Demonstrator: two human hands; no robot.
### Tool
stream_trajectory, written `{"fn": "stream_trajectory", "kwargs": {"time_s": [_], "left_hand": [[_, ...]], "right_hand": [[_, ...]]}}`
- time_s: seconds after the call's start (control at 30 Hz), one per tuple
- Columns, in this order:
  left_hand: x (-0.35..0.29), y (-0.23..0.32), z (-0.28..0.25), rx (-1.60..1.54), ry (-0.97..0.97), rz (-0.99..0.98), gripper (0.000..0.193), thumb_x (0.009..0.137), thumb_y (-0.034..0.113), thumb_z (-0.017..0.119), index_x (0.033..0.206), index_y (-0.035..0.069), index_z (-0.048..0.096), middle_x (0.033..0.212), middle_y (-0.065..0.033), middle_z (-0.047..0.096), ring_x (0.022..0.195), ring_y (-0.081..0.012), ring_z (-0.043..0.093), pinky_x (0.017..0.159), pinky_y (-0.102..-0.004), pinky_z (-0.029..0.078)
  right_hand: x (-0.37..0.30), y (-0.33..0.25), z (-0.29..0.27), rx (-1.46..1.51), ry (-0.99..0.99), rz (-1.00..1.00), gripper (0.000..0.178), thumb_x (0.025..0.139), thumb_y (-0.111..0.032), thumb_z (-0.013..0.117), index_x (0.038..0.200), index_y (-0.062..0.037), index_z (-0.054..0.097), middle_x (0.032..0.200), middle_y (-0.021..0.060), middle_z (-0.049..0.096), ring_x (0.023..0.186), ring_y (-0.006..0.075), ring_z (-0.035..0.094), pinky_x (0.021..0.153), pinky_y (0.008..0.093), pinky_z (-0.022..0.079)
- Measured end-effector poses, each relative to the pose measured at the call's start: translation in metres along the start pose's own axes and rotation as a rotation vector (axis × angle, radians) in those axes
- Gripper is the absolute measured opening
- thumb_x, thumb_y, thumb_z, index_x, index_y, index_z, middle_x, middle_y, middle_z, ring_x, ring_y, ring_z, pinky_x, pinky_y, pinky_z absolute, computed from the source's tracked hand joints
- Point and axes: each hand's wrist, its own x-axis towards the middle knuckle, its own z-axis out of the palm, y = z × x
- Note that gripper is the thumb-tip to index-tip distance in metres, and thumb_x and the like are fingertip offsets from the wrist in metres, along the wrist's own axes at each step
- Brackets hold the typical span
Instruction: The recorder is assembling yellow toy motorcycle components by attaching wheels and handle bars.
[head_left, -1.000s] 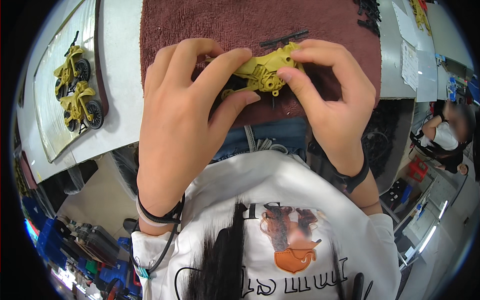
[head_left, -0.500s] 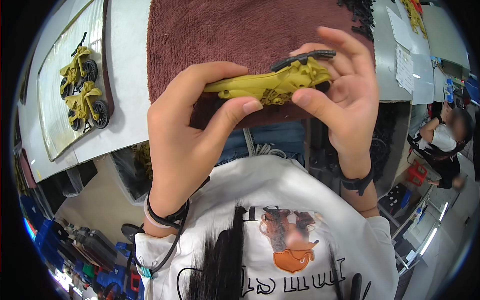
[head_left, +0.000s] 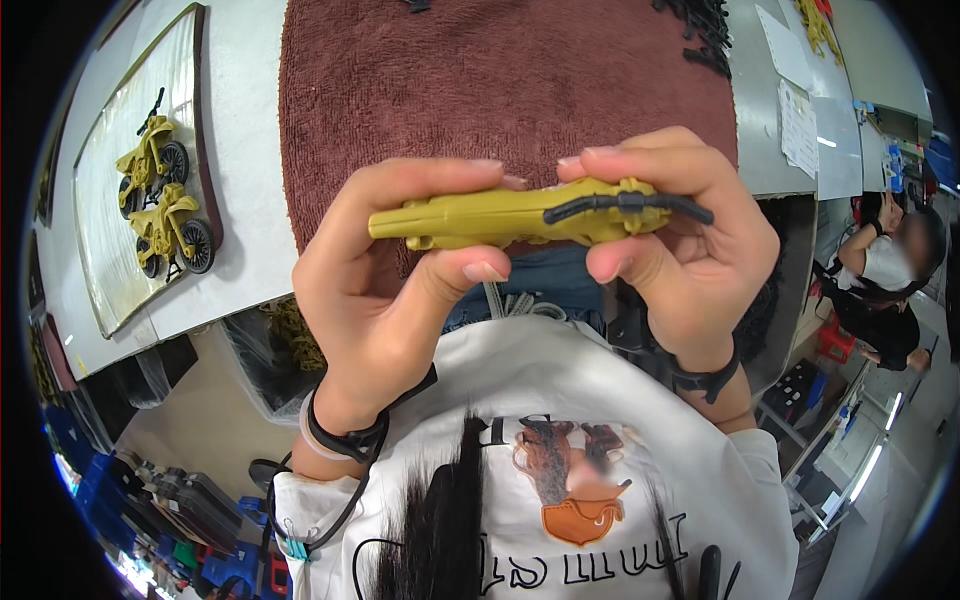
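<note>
Between both hands I hold a yellow-green toy motorcycle (head_left: 480, 217), seen from above, with its tail to the left. Black handlebars (head_left: 630, 203) cross its right end. My left hand (head_left: 385, 270) is closed on the rear half, thumb on the near side and fingers on the far side. My right hand (head_left: 700, 240) pinches the front part below and above the handlebars. The wheels are hidden beneath the body and fingers. Under the hands lies a brown towel (head_left: 480, 90).
Two finished-looking toy motorcycles (head_left: 165, 225) stand on a pale, brown-edged board (head_left: 105, 240) at the left. Several black small parts (head_left: 705, 40) lie at the towel's far right corner. Papers (head_left: 797, 130) and yellow parts (head_left: 820, 28) are further right. A person (head_left: 885, 260) sits at far right.
The toy motorcycle has rolled from a side view to a top view and come slightly nearer. My right fingers, spread before, have closed around its front.
</note>
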Motion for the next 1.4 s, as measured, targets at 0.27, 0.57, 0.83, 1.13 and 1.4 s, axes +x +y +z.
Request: {"fn": "stream_trajectory", "kwargs": {"time_s": [0.27,0.57,0.83,1.13,1.4], "left_hand": [[0.0,0.001,0.003,0.024,0.01,0.089,0.044,0.082,0.02,0.075,0.109,-0.008,0.055,0.102,-0.018,0.063,0.097,-0.0272,0.065,0.087,-0.0346,0.05],[0.016,0.019,0.007,-0.034,0.029,-0.169,0.051,0.083,0.031,0.073,0.113,-0.007,0.056,0.104,-0.0123,0.063,0.099,-0.0194,0.061,0.089,-0.0297,0.046],[0.015,0.017,-0.013,0.013,-0.02,-0.09,0.072,0.078,0.031,0.075,0.129,-0.008,0.044,0.122,-0.0195,0.057,0.108,-0.0255,0.058,0.095,-0.0354,0.045],[0.023,0.056,-0.029,0.911,-0.302,0.151,0.046,0.066,0.01,0.082,0.108,0.002,0.064,0.089,-0.0082,0.069,0.079,-0.0151,0.065,0.066,-0.0306,0.052],[0.086,0.142,-0.22,1.182,0.061,0.038,0.04,0.087,0.012,0.067,0.12,-0.006,0.054,0.1,-0.0079,0.065,0.087,-0.0126,0.06,0.08,-0.0253,0.048]], "right_hand": [[-0.004,0.001,0.0,0.009,0.04,-0.093,0.049,0.073,-0.02,0.08,0.107,0.008,0.059,0.099,0.0164,0.061,0.091,0.0231,0.066,0.078,0.0279,0.054],[0.006,0.008,0.005,0.554,0.163,0.252,0.031,0.081,-0.007,0.075,0.104,0.0051,0.06,0.101,0.0113,0.066,0.091,0.0127,0.063,0.079,0.0243,0.052],[0.01,0.008,0.003,0.725,0.101,0.315,0.036,0.078,0.007,0.071,0.11,0.0038,0.055,0.104,0.0115,0.063,0.094,0.0148,0.062,0.084,0.0261,0.051],[0.015,-0.004,0.018,0.304,-0.02,-0.001,0.047,0.075,-0.011,0.081,0.112,0.0026,0.054,0.112,0.0112,0.056,0.095,0.0143,0.059,0.083,0.0254,0.047],[0.018,-0.011,-0.012,0.176,0.069,0.062,0.029,0.088,-0.011,0.065,0.112,0.0021,0.055,0.104,0.0093,0.058,0.096,0.0159,0.057,0.086,0.0278,0.045]]}}
